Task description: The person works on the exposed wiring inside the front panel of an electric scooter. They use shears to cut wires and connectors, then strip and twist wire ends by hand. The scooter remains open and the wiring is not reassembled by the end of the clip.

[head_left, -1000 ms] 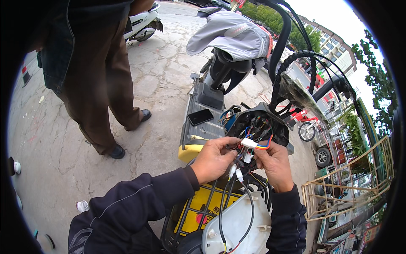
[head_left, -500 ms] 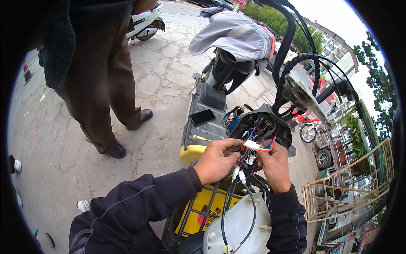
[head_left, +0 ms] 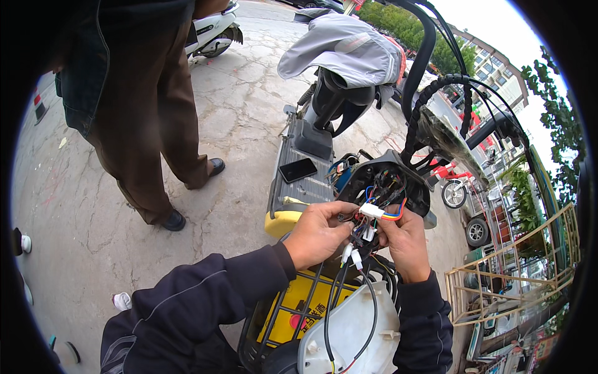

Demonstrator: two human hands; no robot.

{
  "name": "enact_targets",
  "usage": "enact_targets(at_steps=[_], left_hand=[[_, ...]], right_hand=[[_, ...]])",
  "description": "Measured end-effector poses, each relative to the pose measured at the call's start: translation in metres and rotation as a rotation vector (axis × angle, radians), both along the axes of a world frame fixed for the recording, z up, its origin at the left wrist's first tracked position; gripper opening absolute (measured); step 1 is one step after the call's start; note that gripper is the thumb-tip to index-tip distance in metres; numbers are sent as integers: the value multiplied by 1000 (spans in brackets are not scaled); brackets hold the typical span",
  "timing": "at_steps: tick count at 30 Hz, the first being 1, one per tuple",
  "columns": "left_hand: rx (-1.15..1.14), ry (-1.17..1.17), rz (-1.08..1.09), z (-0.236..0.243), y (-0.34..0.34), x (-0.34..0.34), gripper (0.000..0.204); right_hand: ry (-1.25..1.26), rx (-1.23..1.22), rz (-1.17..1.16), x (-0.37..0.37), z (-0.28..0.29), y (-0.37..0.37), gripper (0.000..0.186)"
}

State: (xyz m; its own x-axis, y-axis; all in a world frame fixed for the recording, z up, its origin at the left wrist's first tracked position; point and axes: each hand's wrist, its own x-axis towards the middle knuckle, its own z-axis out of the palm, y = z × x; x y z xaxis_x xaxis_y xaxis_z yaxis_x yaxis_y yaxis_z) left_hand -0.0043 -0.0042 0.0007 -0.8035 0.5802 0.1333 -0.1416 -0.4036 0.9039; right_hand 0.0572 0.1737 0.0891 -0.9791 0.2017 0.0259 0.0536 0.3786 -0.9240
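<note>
Over the opened front housing [head_left: 411,177] of an electric scooter, both my hands work in a bundle of wires. My left hand [head_left: 319,234] is closed in a pinch on thin dark wires at the left of the bundle. From the right, my right hand [head_left: 408,244] closes its thumb and fingers on the wiring by a white plug connector [head_left: 372,210]; its fingertips are partly hidden. Red, yellow and blue wires [head_left: 397,212] run from that connector past the right fingers. Below hang small white connectors [head_left: 356,259] on black cables [head_left: 375,311].
A pale plastic panel [head_left: 349,340] lies over a black wire basket [head_left: 288,315] near me. On the footboard [head_left: 289,201] rests a black phone [head_left: 298,170]. Beyond is a seat under a grey cover [head_left: 349,50]. A person in brown trousers [head_left: 134,149] stands at left; a wooden frame [head_left: 498,287] is at right.
Both hands stay almost in place on the wiring. The white connector has shifted very slightly between them.
</note>
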Motion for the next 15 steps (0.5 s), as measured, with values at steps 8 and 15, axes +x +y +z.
enact_targets(at_steps=[8,15], left_hand=[[89,9,-23,4,-5,3,31],[141,26,-69,7,-6,4,32]], right_hand=[[-34,5,64,16,11,-2,16],[-10,-26,88,27,23,1,21]])
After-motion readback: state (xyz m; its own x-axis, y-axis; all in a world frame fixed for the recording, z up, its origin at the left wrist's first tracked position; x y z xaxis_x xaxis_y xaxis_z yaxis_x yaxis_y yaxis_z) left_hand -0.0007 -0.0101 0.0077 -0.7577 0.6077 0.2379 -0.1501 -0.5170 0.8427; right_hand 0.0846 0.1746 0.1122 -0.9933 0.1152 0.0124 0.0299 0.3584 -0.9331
